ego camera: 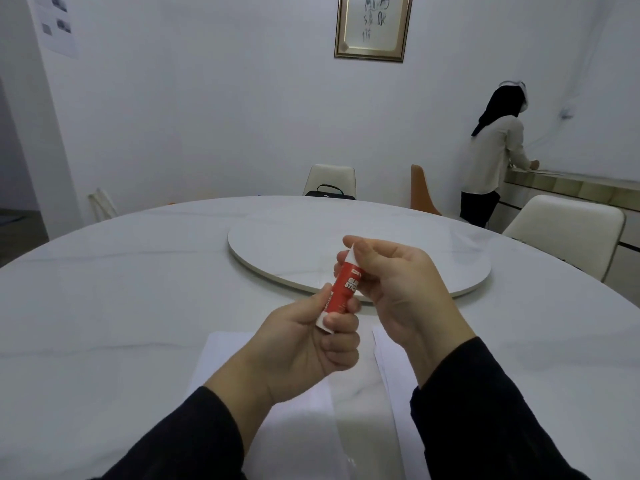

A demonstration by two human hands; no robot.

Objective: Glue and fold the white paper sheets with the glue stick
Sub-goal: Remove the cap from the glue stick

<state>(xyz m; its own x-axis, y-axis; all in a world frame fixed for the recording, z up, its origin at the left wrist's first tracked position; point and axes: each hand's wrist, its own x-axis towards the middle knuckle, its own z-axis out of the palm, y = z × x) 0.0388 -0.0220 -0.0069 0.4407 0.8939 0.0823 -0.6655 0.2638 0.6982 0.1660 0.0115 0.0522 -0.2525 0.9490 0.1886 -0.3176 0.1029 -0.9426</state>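
At centre frame your left hand [311, 337] grips the red-and-white glue stick [341, 289] base, right hand [388, 275] pinching its cap; the flat white paper sheets [225, 362] below look unglued, unfolded.

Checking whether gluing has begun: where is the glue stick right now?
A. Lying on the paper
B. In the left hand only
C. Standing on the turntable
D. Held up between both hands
D: the glue stick is in the air, its bottom held by the left hand and its cap end by the right hand, above the paper sheets.
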